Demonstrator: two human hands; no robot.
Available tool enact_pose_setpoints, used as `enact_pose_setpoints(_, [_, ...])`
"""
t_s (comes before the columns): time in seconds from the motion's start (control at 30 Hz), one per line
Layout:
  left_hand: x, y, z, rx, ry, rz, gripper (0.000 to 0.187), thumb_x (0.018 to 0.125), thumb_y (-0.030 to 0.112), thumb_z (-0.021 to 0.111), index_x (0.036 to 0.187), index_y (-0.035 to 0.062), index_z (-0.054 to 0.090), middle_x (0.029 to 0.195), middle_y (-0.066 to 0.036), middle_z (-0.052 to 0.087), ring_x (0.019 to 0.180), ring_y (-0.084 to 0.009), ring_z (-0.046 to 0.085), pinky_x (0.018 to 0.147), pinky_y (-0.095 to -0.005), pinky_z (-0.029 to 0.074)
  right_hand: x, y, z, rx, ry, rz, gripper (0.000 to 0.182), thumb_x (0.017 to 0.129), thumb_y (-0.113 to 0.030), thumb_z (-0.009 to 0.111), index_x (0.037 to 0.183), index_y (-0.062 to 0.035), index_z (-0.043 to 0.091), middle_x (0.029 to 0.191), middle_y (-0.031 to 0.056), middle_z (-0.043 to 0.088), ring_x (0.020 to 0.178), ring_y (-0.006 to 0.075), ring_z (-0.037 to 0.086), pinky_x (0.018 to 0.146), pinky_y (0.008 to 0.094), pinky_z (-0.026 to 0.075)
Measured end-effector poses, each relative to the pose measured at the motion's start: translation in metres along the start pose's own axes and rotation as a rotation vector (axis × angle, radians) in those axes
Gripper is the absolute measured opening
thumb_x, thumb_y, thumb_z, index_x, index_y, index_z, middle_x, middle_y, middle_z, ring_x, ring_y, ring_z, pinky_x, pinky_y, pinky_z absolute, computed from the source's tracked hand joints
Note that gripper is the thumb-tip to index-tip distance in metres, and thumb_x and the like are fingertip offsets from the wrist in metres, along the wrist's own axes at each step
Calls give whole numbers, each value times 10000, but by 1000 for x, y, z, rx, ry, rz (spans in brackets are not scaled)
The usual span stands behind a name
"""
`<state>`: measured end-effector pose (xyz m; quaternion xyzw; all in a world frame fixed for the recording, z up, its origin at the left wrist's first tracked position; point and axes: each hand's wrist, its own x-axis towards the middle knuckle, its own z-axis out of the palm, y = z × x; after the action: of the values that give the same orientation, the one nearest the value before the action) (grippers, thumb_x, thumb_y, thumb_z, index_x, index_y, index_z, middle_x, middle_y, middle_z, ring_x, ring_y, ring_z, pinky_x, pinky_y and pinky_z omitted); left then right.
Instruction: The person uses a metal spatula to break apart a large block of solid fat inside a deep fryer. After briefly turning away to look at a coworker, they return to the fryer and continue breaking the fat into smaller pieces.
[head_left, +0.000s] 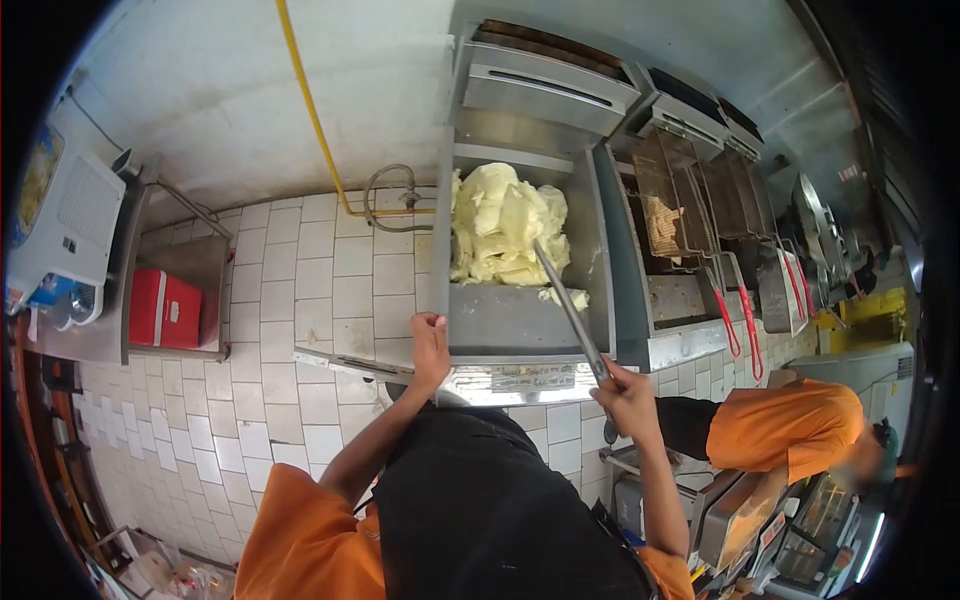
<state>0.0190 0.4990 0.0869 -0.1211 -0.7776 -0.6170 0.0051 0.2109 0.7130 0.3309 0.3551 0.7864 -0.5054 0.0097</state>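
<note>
My right hand (628, 402) is closed around the near end of a long metal-handled utensil (572, 312). Its far end is sunk into a large pale yellow mound of solid fat (505, 225), so the tip is hidden. The mound lies towards the back of a stainless steel fryer vat (520, 325) directly ahead of me. A small lump of fat (575, 298) sits apart on the right, beside the utensil. At the vat's front left corner, my left hand (431, 350) has its fingers curled on the metal edge. A strip with handwriting (535, 378) is on the fryer's front.
To the right are fryers with wire baskets (672, 215) and red handles (750, 330). A co-worker in an orange shirt (785, 425) stands at right. A yellow gas pipe (305, 95) runs down the wall. A red box (165, 310) sits on a shelf at left.
</note>
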Motion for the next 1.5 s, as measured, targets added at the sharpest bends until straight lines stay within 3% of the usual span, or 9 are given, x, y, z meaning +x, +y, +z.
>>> enact_pose_setpoints(0.2, [-25, 1, -54, -84, -295, -105, 336, 1031, 260, 445, 1224, -13, 478, 1096, -160, 573, 829, -249, 564, 800, -345, 458, 75, -3, 56, -147, -268, 37, 222, 804, -65, 672, 1008, 22, 663, 603, -4, 547, 523, 56, 494, 445, 247, 397])
enact_pose_setpoints(0.37, [-24, 10, -86, -254, -464, -254, 395, 1034, 256, 430, 1331, -5, 427, 1222, -156, 567, 912, -224, 572, 873, -352, 452, 64, -59, 64, -463, -225, -18, 244, 828, -180, 653, 916, 45, 622, 661, 199, 621, 622, 326, 652, 635, 415, 492])
enact_pose_setpoints(0.6, [-2, 6, -65, -66, -558, 45, 572, 1006, 291, 470, 1415, -74, 306, 1392, -268, 417, 1237, -390, 466, 1041, -448, 370, 125, -138, 55, -695, -495, 34, 241, 876, -162, 602, 978, 57, 603, 636, 89, 603, 470, 158, 585, 462, 311, 482])
enact_pose_setpoints(0.73, [12, 8, -23, 166, -496, 68, 655, 1001, 330, 461, 1427, -111, 231, 1423, -314, 349, 1316, -461, 367, 1080, -500, 316, 219, -145, 77, -768, -612, 73, 200, 781, -128, 596, 694, 38, 667, 593, 127, 642, 464, 223, 606, 467, 367, 471])
enact_pose_setpoints(0.87, [22, 23, 1, 246, -372, -86, 674, 1000, 356, 446, 1431, -104, 206, 1409, -316, 352, 1286, -476, 381, 1056, -535, 323, 270, -108, 145, -1155, -837, -295, 191, 684, -152, 592, 609, 4, 673, 590, 132, 648, 524, 266, 630, 518, 405, 489])
enact_pose_setpoints(1.13, [34, 11, 13, 232, -287, -92, 602, 979, 293, 478, 1390, -100, 285, 1357, -311, 386, 1226, -481, 415, 1034, -516, 334, 240, -80, 218, -969, -563, -424, 199, 659, -93, 581, 735, 46, 702, 730, 211, 673, 679, 389, 673, 612, 446, 537])
enact_pose_setpoints(1.27, [37, 10, 9, 351, -351, 49, 559, 945, 196, 477, 1377, -111, 298, 1355, -321, 383, 1239, -480, 401, 1043, -505, 329, 188, -77, 217, -612, -392, -122, 266, 768, -194, 630, 784, 59, 708, 775, 269, 664, 856, 413, 676, 777, 489, 531])
enact_pose_setpoints(1.33, [37, 16, 6, 410, -367, 113, 557, 934, 177, 471, 1374, -116, 297, 1349, -332, 382, 1241, -486, 394, 1042, -514, 327, 152, -60, 200, -627, -333, -284, 396, 797, -175, 592, 1014, 156, 594, 759, 270, 653, 801, 458, 653, 734, 512, 516])
enact_pose_setpoints(1.5, [25, 6, 14, 151, 20, 106, 533, 980, 210, 422, 1375, -113, 269, 1420, -332, 270, 1231, -445, 389, 1038, -511, 319, 108, -70, 156, -584, -262, -109, 479, 809, -151, 553, 1192, 133, 510, 854, 267, 657, 838, 450, 640, 782, 517, 501])
